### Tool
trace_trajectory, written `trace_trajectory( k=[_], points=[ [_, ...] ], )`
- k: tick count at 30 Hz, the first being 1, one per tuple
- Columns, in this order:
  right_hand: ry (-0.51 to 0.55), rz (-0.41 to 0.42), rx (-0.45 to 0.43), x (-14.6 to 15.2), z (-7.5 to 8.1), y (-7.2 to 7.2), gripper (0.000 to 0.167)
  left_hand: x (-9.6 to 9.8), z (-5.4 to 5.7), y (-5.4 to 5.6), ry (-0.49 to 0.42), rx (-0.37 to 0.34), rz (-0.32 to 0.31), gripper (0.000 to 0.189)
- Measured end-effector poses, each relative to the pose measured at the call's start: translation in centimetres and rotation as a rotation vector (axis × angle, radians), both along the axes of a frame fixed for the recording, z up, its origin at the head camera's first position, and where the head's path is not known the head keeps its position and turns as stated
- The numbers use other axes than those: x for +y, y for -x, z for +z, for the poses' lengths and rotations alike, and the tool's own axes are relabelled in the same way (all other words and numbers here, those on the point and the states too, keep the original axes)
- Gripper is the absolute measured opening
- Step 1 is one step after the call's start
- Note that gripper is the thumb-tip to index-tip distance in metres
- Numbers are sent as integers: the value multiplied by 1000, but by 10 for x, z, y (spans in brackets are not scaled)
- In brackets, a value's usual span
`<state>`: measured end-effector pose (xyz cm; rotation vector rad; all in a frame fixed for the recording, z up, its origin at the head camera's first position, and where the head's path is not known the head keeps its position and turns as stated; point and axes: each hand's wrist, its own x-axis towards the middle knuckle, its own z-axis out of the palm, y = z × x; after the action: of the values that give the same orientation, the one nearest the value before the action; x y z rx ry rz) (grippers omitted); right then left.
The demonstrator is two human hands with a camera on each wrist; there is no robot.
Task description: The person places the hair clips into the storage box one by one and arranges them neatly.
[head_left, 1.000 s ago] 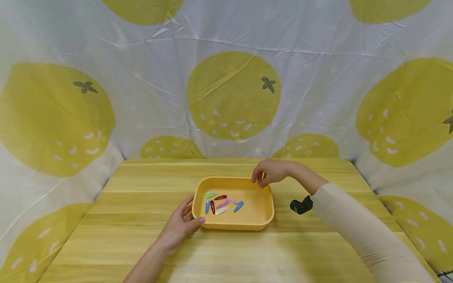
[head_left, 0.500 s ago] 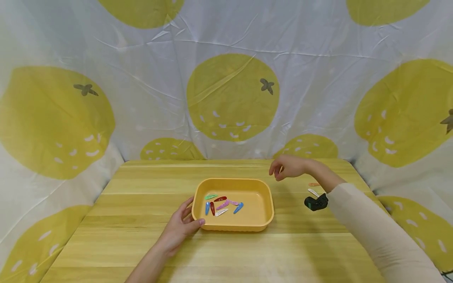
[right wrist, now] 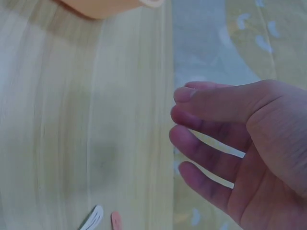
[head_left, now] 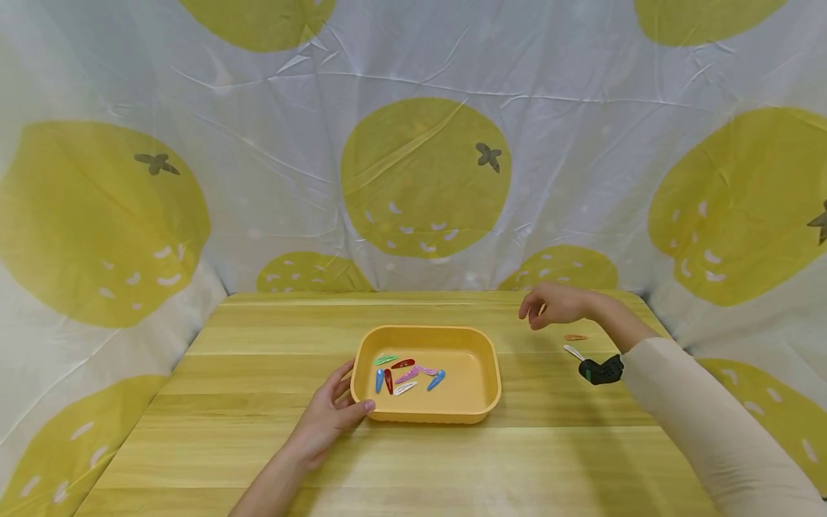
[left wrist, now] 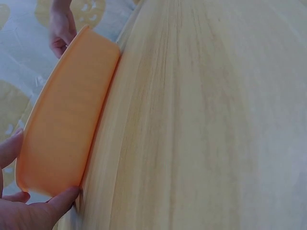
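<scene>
A yellow plastic tray (head_left: 465, 373) stands mid-table, with several snap hair clips lying in its left half, among them a green clip (head_left: 385, 360) and a white clip (head_left: 405, 388). My left hand (head_left: 328, 413) grips its front left corner, thumb on the near side and fingers round the left side. My right hand (head_left: 557, 304) is above the table, right of the tray, fingers loosely bent; the right wrist view shows nothing between fingers and thumb. Below it lie an orange hair clip (head_left: 576, 337) and a white hair clip (head_left: 573, 352) on the table.
A black device (head_left: 601, 370) is at my right wrist, near the two loose clips. The wooden table (head_left: 258, 445) ends at a lemon-print cloth (head_left: 271, 143) behind and on both sides.
My right hand has moved right, from the tray's back right rim to above the table. The orange and white clips on the table have come into view. The left hand keeps its hold.
</scene>
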<state>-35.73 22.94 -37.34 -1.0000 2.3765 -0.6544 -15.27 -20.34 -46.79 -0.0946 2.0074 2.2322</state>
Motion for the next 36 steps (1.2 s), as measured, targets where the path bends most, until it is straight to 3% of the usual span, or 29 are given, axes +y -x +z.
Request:
trace_trajectory(
  k=[18,25,36],
  points=[
    [-26,-171,-67,57,-33,-7,24,0,2,0,-6,-10,-2,84],
    [-2,-233,-100,84,-56,-13,17,0,2,0,2,-13,-3,85],
    [32,-298,-50,88,-80,-20,14,0,2,1,6,-17,-6,88]
  ],
)
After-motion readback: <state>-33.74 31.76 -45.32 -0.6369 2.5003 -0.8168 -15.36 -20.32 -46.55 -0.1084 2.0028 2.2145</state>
